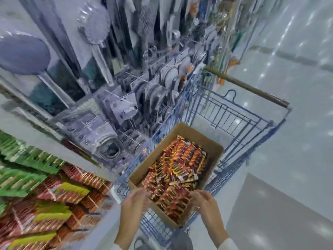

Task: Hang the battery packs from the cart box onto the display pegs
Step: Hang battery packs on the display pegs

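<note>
Head view: the box (215, 148) runs lengthwise away from me in the cart (225, 112), with the packs (180, 163) heaped flat inside. My left hand (134, 199) and right hand (203, 199) reach its near end; blur hides whether either grips a pack.
</note>
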Action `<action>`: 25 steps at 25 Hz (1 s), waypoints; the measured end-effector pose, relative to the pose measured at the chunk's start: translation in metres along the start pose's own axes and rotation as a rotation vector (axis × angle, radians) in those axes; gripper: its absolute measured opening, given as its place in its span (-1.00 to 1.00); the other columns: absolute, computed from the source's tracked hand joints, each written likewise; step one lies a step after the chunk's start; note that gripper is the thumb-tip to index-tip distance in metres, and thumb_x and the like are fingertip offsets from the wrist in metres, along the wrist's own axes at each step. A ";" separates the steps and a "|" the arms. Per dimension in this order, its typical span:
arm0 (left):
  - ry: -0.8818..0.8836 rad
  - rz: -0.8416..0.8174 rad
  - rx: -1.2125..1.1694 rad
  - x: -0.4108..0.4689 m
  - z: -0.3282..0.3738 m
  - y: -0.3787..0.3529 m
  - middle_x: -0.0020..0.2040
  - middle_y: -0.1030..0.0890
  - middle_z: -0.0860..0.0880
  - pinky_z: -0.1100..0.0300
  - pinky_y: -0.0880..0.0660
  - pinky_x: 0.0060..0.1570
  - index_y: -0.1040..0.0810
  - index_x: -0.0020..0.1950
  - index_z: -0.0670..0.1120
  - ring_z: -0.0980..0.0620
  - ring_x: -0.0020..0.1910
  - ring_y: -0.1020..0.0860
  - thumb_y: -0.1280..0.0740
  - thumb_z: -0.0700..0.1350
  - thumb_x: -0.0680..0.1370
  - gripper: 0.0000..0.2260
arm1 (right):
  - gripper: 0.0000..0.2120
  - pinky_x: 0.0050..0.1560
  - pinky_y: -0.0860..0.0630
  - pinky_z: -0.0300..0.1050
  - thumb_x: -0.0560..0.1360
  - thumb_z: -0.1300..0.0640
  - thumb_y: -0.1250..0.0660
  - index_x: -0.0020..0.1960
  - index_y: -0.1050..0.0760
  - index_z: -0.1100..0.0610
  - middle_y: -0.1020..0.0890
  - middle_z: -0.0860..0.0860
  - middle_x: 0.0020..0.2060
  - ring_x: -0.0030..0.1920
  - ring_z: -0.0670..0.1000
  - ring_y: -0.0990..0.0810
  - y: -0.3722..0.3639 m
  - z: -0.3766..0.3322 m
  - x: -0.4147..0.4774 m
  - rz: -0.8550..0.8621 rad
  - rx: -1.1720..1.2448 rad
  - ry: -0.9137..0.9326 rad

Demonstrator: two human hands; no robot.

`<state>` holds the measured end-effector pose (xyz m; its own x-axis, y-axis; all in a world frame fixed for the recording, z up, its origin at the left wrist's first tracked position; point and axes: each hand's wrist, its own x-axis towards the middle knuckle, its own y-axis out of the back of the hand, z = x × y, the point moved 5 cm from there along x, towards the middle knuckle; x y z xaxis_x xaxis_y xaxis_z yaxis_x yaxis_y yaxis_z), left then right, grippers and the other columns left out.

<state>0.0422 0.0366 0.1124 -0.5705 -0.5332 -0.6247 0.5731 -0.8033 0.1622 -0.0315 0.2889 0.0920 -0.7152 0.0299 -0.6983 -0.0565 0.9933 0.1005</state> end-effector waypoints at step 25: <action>-0.086 -0.115 0.919 0.334 -0.020 -0.267 0.38 -0.55 -0.13 -0.04 -0.48 0.27 -0.53 0.35 -0.11 -0.20 0.35 -0.52 -0.51 0.04 0.56 -0.57 | -0.87 0.23 -0.60 0.00 0.57 0.04 -0.41 0.08 -0.63 0.05 -0.72 0.05 0.07 0.11 0.04 -0.69 -0.009 -0.001 0.126 0.243 0.387 -0.417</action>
<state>-0.2898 0.0783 -0.1544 -0.6578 -0.4259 -0.6212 -0.1595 -0.7273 0.6675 -0.1218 0.2834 0.0040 -0.3392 0.2237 -0.9137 0.3865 0.9187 0.0814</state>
